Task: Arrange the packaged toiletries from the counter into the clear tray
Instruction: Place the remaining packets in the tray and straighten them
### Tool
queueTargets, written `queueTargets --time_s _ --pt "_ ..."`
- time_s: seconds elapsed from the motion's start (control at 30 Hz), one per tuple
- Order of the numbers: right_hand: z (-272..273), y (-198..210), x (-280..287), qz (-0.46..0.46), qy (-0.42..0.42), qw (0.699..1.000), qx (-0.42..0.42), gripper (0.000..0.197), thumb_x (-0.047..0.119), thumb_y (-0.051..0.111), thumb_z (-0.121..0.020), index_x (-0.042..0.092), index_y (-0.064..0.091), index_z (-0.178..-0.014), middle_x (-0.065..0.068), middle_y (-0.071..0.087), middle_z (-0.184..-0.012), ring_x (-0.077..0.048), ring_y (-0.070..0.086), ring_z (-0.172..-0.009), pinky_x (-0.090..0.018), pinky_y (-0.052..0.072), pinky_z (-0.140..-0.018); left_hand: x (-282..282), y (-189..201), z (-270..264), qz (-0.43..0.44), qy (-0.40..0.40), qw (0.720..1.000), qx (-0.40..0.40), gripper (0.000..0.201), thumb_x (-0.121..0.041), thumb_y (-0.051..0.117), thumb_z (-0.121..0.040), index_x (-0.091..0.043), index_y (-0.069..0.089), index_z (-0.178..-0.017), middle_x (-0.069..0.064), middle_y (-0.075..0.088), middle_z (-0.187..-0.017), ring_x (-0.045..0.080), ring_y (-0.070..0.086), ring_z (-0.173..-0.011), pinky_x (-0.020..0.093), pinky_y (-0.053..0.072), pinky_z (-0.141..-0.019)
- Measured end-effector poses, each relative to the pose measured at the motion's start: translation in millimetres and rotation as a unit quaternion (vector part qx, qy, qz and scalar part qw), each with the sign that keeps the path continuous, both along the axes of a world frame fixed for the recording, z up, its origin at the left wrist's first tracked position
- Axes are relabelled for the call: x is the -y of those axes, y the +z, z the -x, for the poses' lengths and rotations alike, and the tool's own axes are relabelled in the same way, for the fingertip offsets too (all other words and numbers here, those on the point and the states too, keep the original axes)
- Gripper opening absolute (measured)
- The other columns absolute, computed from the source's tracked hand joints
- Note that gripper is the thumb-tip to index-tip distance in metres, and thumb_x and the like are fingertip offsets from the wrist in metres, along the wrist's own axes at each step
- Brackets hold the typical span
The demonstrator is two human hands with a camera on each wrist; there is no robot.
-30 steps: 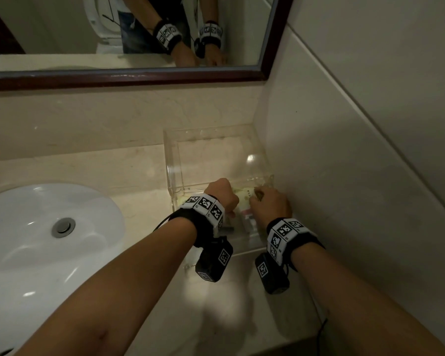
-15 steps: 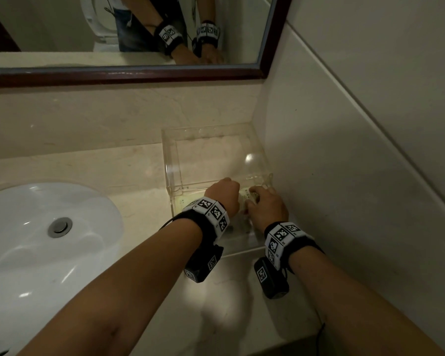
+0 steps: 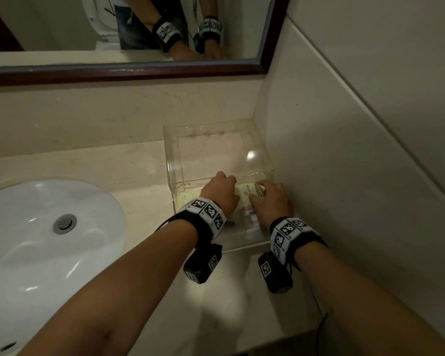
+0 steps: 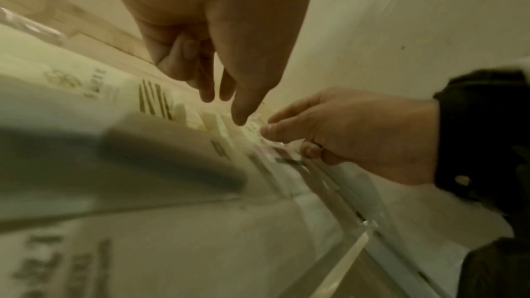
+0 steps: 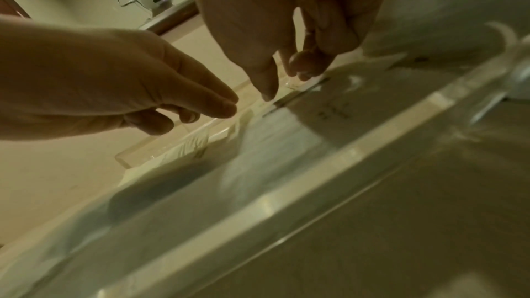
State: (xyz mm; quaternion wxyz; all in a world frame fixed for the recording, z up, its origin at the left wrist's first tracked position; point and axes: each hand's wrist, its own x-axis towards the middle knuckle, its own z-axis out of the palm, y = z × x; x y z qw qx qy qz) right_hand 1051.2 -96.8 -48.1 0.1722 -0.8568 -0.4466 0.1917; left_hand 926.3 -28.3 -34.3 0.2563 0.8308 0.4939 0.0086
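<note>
A clear tray (image 3: 174,160) stands in the counter's back right corner, against the side wall. Several pale packaged toiletries (image 3: 245,196) lie flat in its near part, printed with brown stripes and small text (image 4: 86,90) (image 5: 286,135). Both hands reach over the front wall into the tray. My left hand (image 3: 224,179) hovers over the packets with its fingers (image 4: 239,112) straight and pointing down, holding nothing. My right hand (image 3: 264,193) is beside it on the right; its thumb and curled fingers (image 4: 268,125) pinch the end of a packet. The packets under the hands are mostly hidden.
A white sink (image 3: 36,240) with a metal drain (image 3: 64,223) is set into the counter (image 3: 88,163) on the left. A dark-framed mirror (image 3: 129,71) hangs above the backsplash. The tiled side wall (image 3: 344,176) runs close along the tray's right side.
Both hands have reached a little farther into the tray, the left hand the most. The right hand has shifted on the packets, and its thumb now lies on one.
</note>
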Motion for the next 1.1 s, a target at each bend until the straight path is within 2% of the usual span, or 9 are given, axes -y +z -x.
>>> queueTargets --time_s 0.1,0.2,0.4,0.53,0.67,0.73,0.83,0.93,1.1 --pt "3 10 3 -0.039 -0.003 0.999 -0.019 0.037 0.031 0.064 -0.086 0.025 0.058 -0.122 -0.004 0.053 -0.121 -0.024 0.058 -0.105 -0.038 0.051 -0.09 -2 10 18 -0.006 0.012 0.999 0.039 0.046 -0.026 0.062 -0.089 -0.016 0.049 -0.132 0.009 0.048 -0.129 0.027 0.057 -0.114 0.038 0.05 -0.094" --pt "14 18 7 -0.068 0.033 0.995 -0.063 0.029 0.029 0.068 -0.082 0.027 0.064 -0.111 0.0 0.058 -0.114 -0.018 0.061 -0.096 -0.036 0.054 -0.086 0 15 41 0.006 0.034 0.998 0.043 0.038 -0.026 0.066 -0.086 -0.02 0.053 -0.122 0.008 0.05 -0.121 0.027 0.06 -0.104 0.036 0.051 -0.089" --pt "52 12 16 0.024 0.129 0.984 -0.122 0.026 0.032 0.072 -0.079 0.027 0.067 -0.105 0.0 0.061 -0.099 -0.018 0.062 -0.091 -0.033 0.053 -0.082 14 10 72 0.085 0.029 0.996 0.015 0.023 -0.029 0.078 -0.074 -0.016 0.069 -0.091 0.003 0.059 -0.087 0.023 0.062 -0.088 0.025 0.044 -0.071" --pt "60 9 18 0.046 0.116 0.987 -0.102 0.038 0.03 0.075 -0.075 0.028 0.064 -0.111 0.0 0.057 -0.109 -0.017 0.059 -0.096 -0.032 0.052 -0.085 18 1 81 0.064 0.006 0.998 -0.021 0.028 -0.026 0.075 -0.073 -0.018 0.063 -0.097 0.008 0.059 -0.105 0.027 0.06 -0.1 0.026 0.044 -0.08" --pt "56 15 12 0.032 0.137 0.987 -0.08 0.045 0.023 0.069 -0.079 0.028 0.058 -0.123 0.0 0.049 -0.123 -0.02 0.054 -0.11 -0.032 0.047 -0.093 13 3 83 0.042 -0.018 0.998 -0.039 0.048 -0.03 0.078 -0.07 -0.017 0.061 -0.113 0.011 0.052 -0.118 0.029 0.05 -0.113 0.031 0.043 -0.093" --pt "52 19 6 0.033 0.154 0.985 -0.069 0.045 0.017 0.061 -0.085 0.025 0.055 -0.129 -0.002 0.046 -0.133 -0.023 0.05 -0.12 -0.032 0.042 -0.101 8 7 85 0.031 -0.017 0.999 -0.035 0.047 -0.034 0.073 -0.076 -0.017 0.059 -0.117 0.012 0.054 -0.121 0.029 0.049 -0.116 0.033 0.042 -0.097" --pt "48 21 -1 0.085 0.189 0.977 -0.051 0.048 0.01 0.054 -0.088 0.024 0.053 -0.134 -0.003 0.047 -0.134 -0.024 0.049 -0.123 -0.033 0.04 -0.104 0 12 93 0.029 -0.016 0.998 -0.05 0.039 -0.026 0.065 -0.082 -0.018 0.06 -0.119 0.009 0.06 -0.123 0.027 0.052 -0.118 0.035 0.046 -0.098" --pt "47 18 -6 0.115 0.189 0.974 -0.043 0.042 0.007 0.056 -0.085 0.022 0.061 -0.124 -0.005 0.048 -0.128 -0.025 0.05 -0.12 -0.036 0.043 -0.103 -1 15 99 0.042 -0.021 0.995 -0.088 0.034 -0.028 0.065 -0.08 -0.018 0.065 -0.112 0.006 0.066 -0.116 0.026 0.06 -0.108 0.036 0.05 -0.095" --pt "46 13 -12 0.098 0.189 0.977 -0.025 0.027 0.005 0.06 -0.084 0.02 0.07 -0.103 -0.006 0.053 -0.12 -0.024 0.055 -0.111 -0.028 0.044 -0.092 -1 14 100 0.022 -0.025 0.992 -0.12 0.039 -0.045 0.07 -0.078 -0.014 0.073 -0.103 0.01 0.068 -0.109 0.029 0.062 -0.104 0.036 0.052 -0.091"
